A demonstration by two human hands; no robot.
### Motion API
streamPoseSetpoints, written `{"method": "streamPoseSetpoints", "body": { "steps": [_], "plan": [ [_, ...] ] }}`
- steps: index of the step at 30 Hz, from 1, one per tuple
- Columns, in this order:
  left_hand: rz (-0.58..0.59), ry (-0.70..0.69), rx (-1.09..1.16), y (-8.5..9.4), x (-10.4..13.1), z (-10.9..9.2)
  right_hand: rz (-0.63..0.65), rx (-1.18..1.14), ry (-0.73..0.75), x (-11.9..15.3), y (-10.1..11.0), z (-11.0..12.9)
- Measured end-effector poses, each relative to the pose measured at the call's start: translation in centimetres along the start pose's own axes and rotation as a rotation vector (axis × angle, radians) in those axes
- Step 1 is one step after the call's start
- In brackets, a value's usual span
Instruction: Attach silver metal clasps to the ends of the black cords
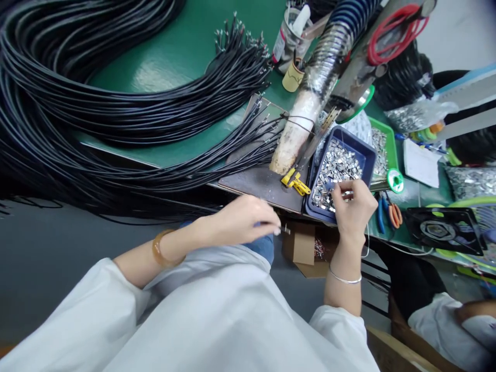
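Observation:
My left hand (248,219) is closed in a pinch over my lap, in front of the table edge. A small metal-tipped piece (285,229) sticks out past its fingertips, on what looks like a dark cable end. My right hand (353,206) is over the near right part of a dark blue tray (313,200) of small silvery metal parts (341,161). Its thumb and forefinger are pinched together; what lies between them is too small to make out. Left of the tray lies a yellow clip-like tool (296,182).
Bundles of black cables (155,111) cover the left of the green table (166,70). A foil-wrapped hose (298,121) comes down beside the tray. Pliers (394,214), a solder spool (396,181) and a black fan (437,231) lie right. Another person (445,325) sits at lower right.

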State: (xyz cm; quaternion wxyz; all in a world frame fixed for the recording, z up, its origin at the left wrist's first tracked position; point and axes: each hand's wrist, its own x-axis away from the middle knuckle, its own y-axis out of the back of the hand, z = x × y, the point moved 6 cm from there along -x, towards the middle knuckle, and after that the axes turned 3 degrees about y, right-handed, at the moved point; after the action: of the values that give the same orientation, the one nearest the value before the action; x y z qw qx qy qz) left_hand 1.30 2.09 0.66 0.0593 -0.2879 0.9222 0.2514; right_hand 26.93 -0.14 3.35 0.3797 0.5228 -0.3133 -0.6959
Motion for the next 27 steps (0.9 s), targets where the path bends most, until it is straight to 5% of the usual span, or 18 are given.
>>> {"method": "streamPoseSetpoints", "body": {
  "steps": [2,3,6,9,12,17,27],
  "plan": [
    [0.214,0.070,0.273,-1.4,0.3,-0.9,-0.129,-0.154,-0.037,0.8,1.0,1.1],
    [0.224,0.144,0.393,-1.7,0.3,-0.9,-0.168,-0.272,-0.075,1.3,1.3,1.8],
    [-0.059,0.397,0.677,-1.3,0.2,0.8,-0.151,-0.567,-0.131,2.7,0.9,5.0],
    [-0.351,0.512,0.793,-0.4,0.0,2.4,-0.219,-0.558,0.014,3.7,0.7,8.7],
    [-0.471,0.530,0.788,0.0,-0.3,2.9,-0.193,-0.556,0.102,4.2,-0.6,10.9],
    [-0.516,0.477,0.705,-0.1,-0.8,2.2,-0.039,-0.789,-0.092,4.6,-3.4,10.3],
    [-0.574,0.402,0.478,-0.2,-0.8,2.2,-0.043,-0.934,-0.140,5.1,-3.9,9.8]
  ]
}}
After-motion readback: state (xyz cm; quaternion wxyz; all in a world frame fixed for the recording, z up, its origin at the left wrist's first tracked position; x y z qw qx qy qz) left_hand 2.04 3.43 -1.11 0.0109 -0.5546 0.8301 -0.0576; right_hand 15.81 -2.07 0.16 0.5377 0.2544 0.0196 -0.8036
